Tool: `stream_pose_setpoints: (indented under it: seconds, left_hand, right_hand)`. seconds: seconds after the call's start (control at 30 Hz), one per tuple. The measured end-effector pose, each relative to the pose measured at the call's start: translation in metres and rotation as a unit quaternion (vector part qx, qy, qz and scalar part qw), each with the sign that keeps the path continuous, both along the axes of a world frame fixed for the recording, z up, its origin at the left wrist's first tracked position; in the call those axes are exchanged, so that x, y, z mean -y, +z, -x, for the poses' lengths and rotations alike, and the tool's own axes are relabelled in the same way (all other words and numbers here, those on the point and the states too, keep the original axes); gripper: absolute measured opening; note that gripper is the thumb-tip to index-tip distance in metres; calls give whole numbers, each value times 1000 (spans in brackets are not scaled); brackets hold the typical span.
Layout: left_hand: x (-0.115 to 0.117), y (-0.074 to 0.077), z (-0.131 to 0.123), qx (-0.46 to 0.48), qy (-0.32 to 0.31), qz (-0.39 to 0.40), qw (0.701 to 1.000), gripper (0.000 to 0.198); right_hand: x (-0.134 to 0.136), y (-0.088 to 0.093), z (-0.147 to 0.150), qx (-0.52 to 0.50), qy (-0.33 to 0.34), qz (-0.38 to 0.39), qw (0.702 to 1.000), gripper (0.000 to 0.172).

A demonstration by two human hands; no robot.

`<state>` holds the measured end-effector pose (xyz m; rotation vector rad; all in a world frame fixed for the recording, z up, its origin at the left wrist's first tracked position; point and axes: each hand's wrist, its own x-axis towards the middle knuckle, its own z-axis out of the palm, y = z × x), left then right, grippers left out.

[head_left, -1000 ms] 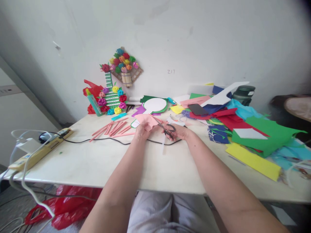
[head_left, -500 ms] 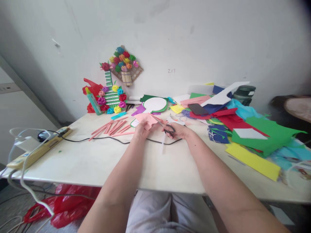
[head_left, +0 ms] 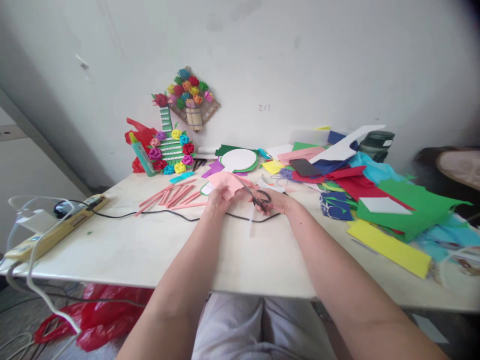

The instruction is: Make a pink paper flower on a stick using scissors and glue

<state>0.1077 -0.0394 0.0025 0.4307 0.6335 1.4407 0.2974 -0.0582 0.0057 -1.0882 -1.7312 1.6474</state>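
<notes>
My left hand (head_left: 219,199) pinches a sheet of pink paper (head_left: 227,184) just above the table. In my right hand (head_left: 275,201) is a pair of scissors (head_left: 261,199) with dark handles, its blades at the right edge of the paper. Left of my hands lie several pink paper rolls (head_left: 182,195). Behind the paper rests a white oval with a green border (head_left: 239,160). A black cable (head_left: 176,213) runs across the table beneath my hands.
A paper-flower guitar (head_left: 172,145) and a glue bottle (head_left: 142,155) stand at the back left. A power strip (head_left: 56,232) lies on the left edge. Coloured sheets, including a green one (head_left: 420,205), a phone (head_left: 304,167) and a dark jar (head_left: 377,145) crowd the right.
The scissors have shifted slightly at the paper's right edge, and the handles look a little wider apart. The camera view has moved slightly. Both hands keep their holds.
</notes>
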Motion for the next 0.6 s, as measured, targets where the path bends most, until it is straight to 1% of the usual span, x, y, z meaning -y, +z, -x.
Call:
stream_pose_setpoints:
  seconds: [0.17,0.33,0.6]
  left_hand:
    - [-1,-1,0,-10,5,9,1000,32]
    - [0,-3,1,-18,-13,9,1000,29]
    - [0,-3,-2,-19,-1,8,1000,26]
  right_hand:
    - [1,1,2,-3,-12,3,1000,46]
    - [5,5,4,-16,-16,10,1000,43]
    - [-1,0,4,-48,-9,8,999,43]
